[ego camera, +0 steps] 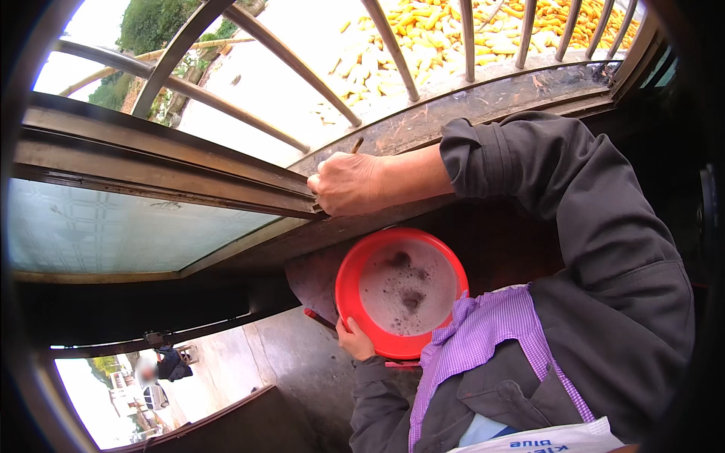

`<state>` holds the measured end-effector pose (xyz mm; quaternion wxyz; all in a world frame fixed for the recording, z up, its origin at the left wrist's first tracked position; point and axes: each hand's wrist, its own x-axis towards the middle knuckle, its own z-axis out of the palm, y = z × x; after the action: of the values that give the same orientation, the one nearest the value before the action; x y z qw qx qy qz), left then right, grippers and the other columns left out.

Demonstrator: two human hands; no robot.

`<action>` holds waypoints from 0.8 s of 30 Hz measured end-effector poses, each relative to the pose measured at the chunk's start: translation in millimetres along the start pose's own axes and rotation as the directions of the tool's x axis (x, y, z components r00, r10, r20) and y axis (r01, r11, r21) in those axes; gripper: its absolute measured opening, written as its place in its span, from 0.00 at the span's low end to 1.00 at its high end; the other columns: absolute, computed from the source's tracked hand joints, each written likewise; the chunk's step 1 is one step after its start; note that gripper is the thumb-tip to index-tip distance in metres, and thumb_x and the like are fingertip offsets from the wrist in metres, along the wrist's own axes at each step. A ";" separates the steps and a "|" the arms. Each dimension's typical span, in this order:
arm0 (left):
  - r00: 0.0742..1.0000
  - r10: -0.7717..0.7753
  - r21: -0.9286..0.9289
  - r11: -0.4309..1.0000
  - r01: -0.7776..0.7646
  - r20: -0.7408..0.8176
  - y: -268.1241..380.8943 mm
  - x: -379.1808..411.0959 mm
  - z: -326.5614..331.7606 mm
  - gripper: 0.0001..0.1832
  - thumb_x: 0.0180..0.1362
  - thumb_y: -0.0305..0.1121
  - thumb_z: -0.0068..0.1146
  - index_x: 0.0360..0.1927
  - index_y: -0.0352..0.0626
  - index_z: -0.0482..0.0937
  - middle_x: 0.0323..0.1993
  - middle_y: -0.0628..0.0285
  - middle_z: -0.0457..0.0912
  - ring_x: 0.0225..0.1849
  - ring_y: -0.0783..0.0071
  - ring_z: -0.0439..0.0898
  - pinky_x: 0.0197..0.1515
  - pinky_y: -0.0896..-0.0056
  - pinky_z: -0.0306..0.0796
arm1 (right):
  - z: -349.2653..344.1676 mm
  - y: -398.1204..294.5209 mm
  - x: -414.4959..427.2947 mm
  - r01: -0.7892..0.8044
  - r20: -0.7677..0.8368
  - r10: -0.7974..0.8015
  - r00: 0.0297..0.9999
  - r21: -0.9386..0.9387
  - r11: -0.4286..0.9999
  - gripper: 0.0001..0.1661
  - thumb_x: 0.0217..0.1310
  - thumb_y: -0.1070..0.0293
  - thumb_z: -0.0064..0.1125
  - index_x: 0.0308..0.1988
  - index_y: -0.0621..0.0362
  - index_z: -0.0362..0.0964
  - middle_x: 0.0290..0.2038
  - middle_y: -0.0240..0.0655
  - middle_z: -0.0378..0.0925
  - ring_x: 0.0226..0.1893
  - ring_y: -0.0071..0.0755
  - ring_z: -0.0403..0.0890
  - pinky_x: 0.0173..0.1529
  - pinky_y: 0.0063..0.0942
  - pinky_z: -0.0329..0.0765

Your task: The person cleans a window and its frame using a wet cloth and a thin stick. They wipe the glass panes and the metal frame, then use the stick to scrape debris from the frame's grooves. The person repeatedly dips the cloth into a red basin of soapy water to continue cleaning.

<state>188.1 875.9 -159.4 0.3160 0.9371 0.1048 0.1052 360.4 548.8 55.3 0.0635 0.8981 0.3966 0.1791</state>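
My right hand (351, 182) is closed around a thin, brownish stick-like handle (357, 145) at the end of the metal window frame (226, 175), just above the sill. The tip of the handle sticks up past my knuckles; its other end is hidden. Below it is a round red plastic basin (346, 283) with greyish, foamy water (385, 289) and dark patches of dirt on the foam. My left hand (355, 340) grips the basin's lower left rim, thumb uppermost. The far side of the basin lies close to the wall under the sill, and its near side meets my purple checked apron (481, 340).
Metal bars (391, 51) stand outside the window, with corn cobs (430, 39) spread on the ground beyond. A patterned glass pane (130, 226) is at left. A red-ended stick (311, 315) lies beside the basin. Through a doorway at lower left, a person (170, 362) is visible outdoors.
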 end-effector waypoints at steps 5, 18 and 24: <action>1.000 -0.026 -0.070 0.997 0.026 0.002 4.3 0.3 1.1 0.17 0.59 0.34 0.52 0.47 0.33 0.76 0.40 0.43 0.80 0.42 0.48 0.79 0.45 0.57 0.71 | -38.0 28.8 -11.7 -0.082 0.163 0.064 0.984 0.108 0.991 0.07 0.45 0.71 0.55 0.24 0.61 0.78 0.30 0.42 0.76 0.32 0.42 0.82 0.31 0.36 0.79; 1.000 0.014 -0.055 0.998 -0.014 0.007 3.0 1.7 2.6 0.18 0.59 0.35 0.51 0.47 0.31 0.75 0.39 0.44 0.80 0.40 0.53 0.80 0.44 0.61 0.72 | -31.6 13.6 -19.3 -0.090 0.143 0.085 0.986 0.023 0.996 0.07 0.44 0.70 0.56 0.24 0.60 0.78 0.30 0.43 0.76 0.29 0.41 0.82 0.29 0.36 0.78; 1.000 0.000 -0.001 1.000 0.000 -0.008 3.4 -1.2 0.0 0.17 0.59 0.34 0.52 0.46 0.32 0.76 0.40 0.43 0.80 0.42 0.47 0.79 0.45 0.58 0.71 | 0.4 16.9 -6.3 -0.055 0.090 0.041 0.995 0.168 0.984 0.08 0.46 0.68 0.55 0.25 0.59 0.78 0.30 0.40 0.77 0.30 0.40 0.82 0.28 0.35 0.78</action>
<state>187.4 872.9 -157.4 0.3161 0.9365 0.1060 0.1087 368.3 532.7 57.5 -0.0007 0.9165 0.3855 0.1069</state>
